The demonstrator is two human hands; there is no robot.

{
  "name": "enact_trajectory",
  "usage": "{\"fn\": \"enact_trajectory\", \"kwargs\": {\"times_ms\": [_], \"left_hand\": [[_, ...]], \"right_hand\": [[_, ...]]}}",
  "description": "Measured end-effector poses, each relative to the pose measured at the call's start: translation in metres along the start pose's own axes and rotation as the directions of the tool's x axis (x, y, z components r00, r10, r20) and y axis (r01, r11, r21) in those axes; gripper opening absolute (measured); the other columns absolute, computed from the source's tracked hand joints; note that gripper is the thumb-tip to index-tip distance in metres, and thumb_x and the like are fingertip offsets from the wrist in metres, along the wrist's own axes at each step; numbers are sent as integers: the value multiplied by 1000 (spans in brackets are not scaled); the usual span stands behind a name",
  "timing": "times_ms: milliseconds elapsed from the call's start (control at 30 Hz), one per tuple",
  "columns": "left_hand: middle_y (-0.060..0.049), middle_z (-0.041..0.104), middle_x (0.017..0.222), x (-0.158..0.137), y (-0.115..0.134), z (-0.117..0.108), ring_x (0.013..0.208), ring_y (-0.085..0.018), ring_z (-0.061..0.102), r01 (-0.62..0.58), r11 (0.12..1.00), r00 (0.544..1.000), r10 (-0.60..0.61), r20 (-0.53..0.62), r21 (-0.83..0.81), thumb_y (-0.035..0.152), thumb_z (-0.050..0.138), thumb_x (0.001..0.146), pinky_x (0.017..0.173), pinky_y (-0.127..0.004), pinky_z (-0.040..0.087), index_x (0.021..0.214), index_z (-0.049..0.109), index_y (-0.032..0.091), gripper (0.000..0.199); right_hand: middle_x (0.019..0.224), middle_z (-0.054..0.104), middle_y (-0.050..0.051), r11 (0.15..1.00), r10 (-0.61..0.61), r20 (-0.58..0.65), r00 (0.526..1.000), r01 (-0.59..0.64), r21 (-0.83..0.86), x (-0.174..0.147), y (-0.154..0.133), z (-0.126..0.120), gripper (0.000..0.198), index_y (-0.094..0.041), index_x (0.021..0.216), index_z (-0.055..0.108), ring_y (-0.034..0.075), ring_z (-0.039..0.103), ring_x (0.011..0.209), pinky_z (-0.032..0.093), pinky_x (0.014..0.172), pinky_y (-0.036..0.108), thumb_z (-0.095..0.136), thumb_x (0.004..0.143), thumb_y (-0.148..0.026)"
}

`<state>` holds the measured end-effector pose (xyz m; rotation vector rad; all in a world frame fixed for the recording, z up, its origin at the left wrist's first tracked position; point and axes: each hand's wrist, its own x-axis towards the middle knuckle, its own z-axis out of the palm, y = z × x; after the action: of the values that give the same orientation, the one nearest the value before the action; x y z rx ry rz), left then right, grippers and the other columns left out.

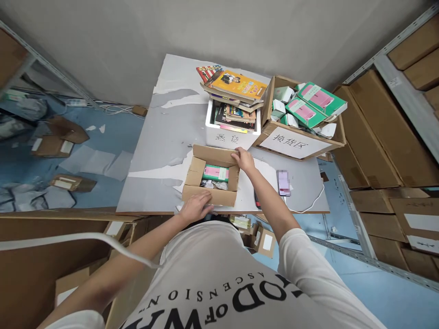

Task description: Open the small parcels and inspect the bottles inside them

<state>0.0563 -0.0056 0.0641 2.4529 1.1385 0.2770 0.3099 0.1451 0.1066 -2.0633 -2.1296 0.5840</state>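
An open cardboard box with its flaps spread sits near the table's front edge. Inside it lie a green and pink packet and some crumpled grey-white packing. My left hand is at the box's near left corner, fingers over the near flap and thumb by its edge. At the far right corner, my right hand has its fingers closed on the far flap.
Behind the box stand a white bin heaped with books and a labelled carton full of green and pink boxes. A phone with a white cable lies to the right. Shelves of cartons line the right side.
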Motion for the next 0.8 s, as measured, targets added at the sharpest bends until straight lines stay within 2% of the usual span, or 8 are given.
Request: {"fn": "enact_trajectory", "kwargs": {"times_ms": [100,200,233,300,367,500,700,800], "left_hand": [[-10,67,103,26,-6,-14,94,-20,64,162,986,987,-162,-6,35,30,35,94,80,-32,49,108,61,18,31],[-12,66,101,57,-19,-29,96,-24,62,118,982,992,-125,36,147,31,43,89,80,-35,46,103,63,17,28],[-12,67,99,65,-24,-34,97,-25,61,52,983,994,-68,80,178,33,44,89,84,-36,44,97,66,17,28],[-12,70,91,77,-35,-40,95,-25,61,-74,971,982,30,188,228,39,43,89,93,-41,38,83,69,18,34],[-12,71,81,83,-43,-44,86,-24,63,-132,954,957,52,287,268,46,40,89,99,-46,30,72,69,18,44],[-14,71,78,82,-45,-46,86,-27,62,-126,945,946,23,322,301,47,44,86,102,-53,22,69,71,18,43],[-18,69,95,54,-30,-51,112,-41,48,91,910,991,-124,56,405,67,46,77,108,-62,-8,101,72,17,62],[-23,62,116,41,-32,-56,118,-44,43,207,871,972,-234,4,445,77,45,71,107,-62,-12,118,64,9,84]], "right_hand": [[134,47,21,990,130,-153,980,-135,-28,2,-10,8,52,-10,138,36,27,49,118,41,95,41,41,94,-37],[136,44,21,969,-153,-89,984,132,-207,-17,-24,18,41,-9,134,41,23,42,125,29,106,47,33,96,-23],[134,47,19,910,-327,55,943,330,-249,-26,-29,22,38,-11,130,46,21,41,125,26,108,45,29,97,-20],[123,58,13,737,-552,352,756,640,-219,-42,-35,29,35,-14,118,57,17,47,118,31,105,38,30,96,-17],[103,67,9,661,-546,526,652,721,-209,-53,-39,36,29,-16,104,65,17,57,103,38,97,34,38,94,-20],[81,70,11,670,-367,623,691,661,-338,-57,-37,37,26,-15,83,71,21,63,85,37,94,38,50,89,-28],[101,62,16,574,-642,438,630,773,-270,-75,-23,16,40,-11,94,68,25,51,100,29,98,41,40,94,-39],[98,60,17,678,-557,377,740,668,-308,-92,-2,9,43,-9,96,66,26,50,98,34,93,41,39,93,-42]]}}
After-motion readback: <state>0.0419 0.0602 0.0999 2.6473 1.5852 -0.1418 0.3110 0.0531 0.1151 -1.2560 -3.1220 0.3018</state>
